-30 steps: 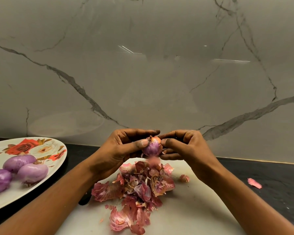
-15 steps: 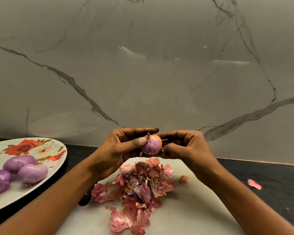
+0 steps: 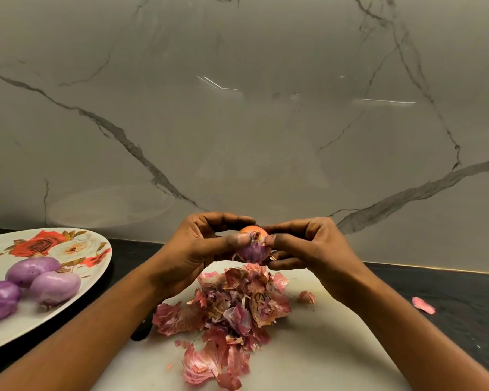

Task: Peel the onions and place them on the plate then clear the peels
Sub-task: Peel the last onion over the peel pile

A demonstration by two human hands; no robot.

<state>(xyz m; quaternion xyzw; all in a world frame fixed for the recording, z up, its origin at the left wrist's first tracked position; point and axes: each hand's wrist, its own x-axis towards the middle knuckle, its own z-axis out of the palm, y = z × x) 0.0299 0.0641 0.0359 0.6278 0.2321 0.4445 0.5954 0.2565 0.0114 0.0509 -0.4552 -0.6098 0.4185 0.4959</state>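
Closest to me, under both wrists, a heap of pink peels lies on a white board, running from just under the hands back towards my forearms. A dark object pokes out from under the left forearm; I cannot tell what it is. One small scrap lies just right of the heap, under the right wrist. Another peel has landed off the board on the dark worktop, well out to the right of the right hand.

Above the heap, the left hand has its fingers and thumb curled round the onion. The right hand meets it from the other side, thumb tip on the top of the onion and fingers curled beneath. The bulb shows bare purple below and an orange cap of skin on top, so I judge this one partly peeled.

Out to the left of the left hand, three peeled onions lie on the flowered plate. I see no unpeeled onions waiting, so this may be the last. Still to do are finishing it, plating it and clearing the peels.

The plate's rim sits close to the left forearm, with only a dark strip of worktop between. To the right there is open worktop. Beyond the hands the marble wall rises close behind, so forward room is short.
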